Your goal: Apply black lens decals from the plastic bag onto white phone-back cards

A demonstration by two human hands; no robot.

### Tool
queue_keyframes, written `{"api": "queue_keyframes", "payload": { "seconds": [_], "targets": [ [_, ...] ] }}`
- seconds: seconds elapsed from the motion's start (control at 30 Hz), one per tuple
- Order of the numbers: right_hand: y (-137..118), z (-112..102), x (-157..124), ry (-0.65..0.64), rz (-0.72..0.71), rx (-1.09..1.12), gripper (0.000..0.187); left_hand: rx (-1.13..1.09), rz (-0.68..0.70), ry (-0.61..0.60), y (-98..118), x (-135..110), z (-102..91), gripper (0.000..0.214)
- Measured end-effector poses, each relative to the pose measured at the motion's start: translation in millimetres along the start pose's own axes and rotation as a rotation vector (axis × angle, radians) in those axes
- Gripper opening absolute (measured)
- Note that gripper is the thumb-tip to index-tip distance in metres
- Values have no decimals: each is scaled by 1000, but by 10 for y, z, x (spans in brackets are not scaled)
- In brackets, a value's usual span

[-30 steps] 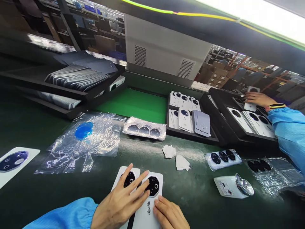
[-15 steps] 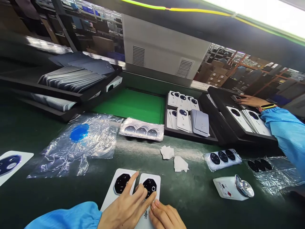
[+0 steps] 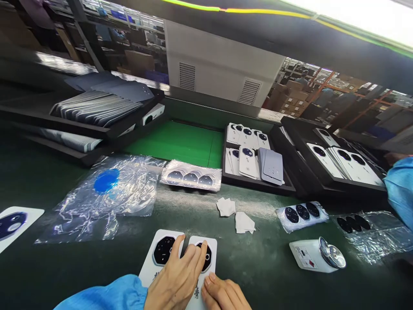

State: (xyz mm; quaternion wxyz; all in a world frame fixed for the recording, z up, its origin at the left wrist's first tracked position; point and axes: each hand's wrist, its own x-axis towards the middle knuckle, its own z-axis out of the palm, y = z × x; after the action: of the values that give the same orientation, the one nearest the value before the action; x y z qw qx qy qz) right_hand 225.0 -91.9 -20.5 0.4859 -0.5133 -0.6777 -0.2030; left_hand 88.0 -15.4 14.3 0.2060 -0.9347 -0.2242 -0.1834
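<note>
Two white phone back covers lie side by side at the near edge of the dark belt, each with a black octagonal camera ring. My left hand lies flat across both, fingers stretched, its fingertips over the camera ring of the right cover. The left cover shows beside my index finger. My right hand rests on the lower part of the right cover, fingers curled against it.
Crumpled plastic bags with a blue disc, a strip of camera rings, two white wipes, another ring strip and a small white bottle lie on the belt. Black trays hold white covers. A co-worker's blue sleeve is at the right.
My left hand slid down over the right cover's camera ring, and both covers sit nearer the frame's bottom. The co-worker's hand drew back from the far-right tray out of view.
</note>
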Motion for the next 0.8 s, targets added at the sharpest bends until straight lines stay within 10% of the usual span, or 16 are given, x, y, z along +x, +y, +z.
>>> {"api": "queue_keyframes", "payload": {
  "seconds": [0.27,0.8],
  "targets": [
    [174,-188,368,-467,-101,-305,42,31,-88,26,53,-21,23,43],
    [197,-127,407,-354,-255,-311,39,-30,-218,154,90,-127,66,25]
  ]
}}
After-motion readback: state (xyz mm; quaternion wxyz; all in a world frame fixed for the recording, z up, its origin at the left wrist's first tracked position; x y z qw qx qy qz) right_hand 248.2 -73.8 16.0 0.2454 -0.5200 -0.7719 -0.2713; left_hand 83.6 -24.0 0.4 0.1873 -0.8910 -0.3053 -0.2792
